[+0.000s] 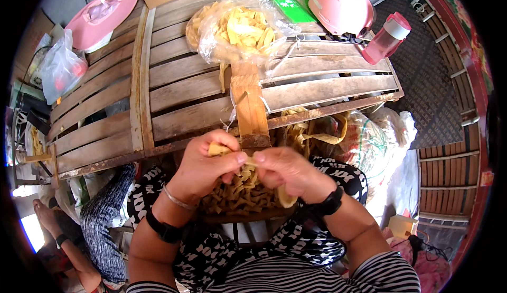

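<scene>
1. Wooden, slatted, brown desk (182, 93), spanning the upper view.
2. Crumpled, clear plastic bag (214, 53) heaped with flat, yellow strips (247, 29), on the desk.
3. Pile of short, tan cut pieces (240, 202) near the desk's front edge.
4. Left hand (207, 162) and right hand (290, 171), fingertips nearly meeting, both clamped on a slim, pale-yellow strip (217, 149).
5. That strip: between them, above the pile.
</scene>
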### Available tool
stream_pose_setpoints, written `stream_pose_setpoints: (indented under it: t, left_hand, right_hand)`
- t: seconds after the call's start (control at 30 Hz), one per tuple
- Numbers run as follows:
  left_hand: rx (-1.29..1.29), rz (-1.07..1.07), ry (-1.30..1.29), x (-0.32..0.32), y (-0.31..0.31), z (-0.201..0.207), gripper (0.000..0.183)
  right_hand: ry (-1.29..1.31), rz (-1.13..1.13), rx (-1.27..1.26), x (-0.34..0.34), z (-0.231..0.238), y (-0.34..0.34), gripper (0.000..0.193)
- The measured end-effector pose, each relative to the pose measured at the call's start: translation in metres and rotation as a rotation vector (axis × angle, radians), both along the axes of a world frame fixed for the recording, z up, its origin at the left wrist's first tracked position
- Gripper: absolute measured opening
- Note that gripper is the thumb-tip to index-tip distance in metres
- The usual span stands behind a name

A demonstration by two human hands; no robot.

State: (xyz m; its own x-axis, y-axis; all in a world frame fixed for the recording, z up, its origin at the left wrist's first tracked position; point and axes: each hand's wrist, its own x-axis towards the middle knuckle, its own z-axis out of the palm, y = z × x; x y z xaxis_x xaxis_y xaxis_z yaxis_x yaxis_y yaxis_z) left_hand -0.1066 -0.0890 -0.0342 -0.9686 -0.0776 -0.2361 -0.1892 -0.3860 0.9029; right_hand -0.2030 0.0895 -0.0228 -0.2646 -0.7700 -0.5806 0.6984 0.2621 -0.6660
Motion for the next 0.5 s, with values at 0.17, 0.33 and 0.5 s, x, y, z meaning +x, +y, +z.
stream_pose_setpoints:
  t: [0.17, 0.33, 0.5]
  left_hand:
    - [0.023, 0.257, 0.083, -0.014, -0.002, -0.02, 0.008]
    - [-0.203, 0.327, -0.065, -0.045, 0.004, -0.027, 0.006]
    - [-0.692, 0.429, 0.062, -0.04, -0.011, -0.066, 0.01]
  right_hand:
    - [0.87, -0.205, -0.017, -0.024, -0.025, 0.001, 0.021]
    - [1.494, -0.293, 0.179, -0.044, -0.033, -0.02, 0.018]
    - [1.712, -0.274, 0.327, -0.042, -0.041, -0.024, 0.018]
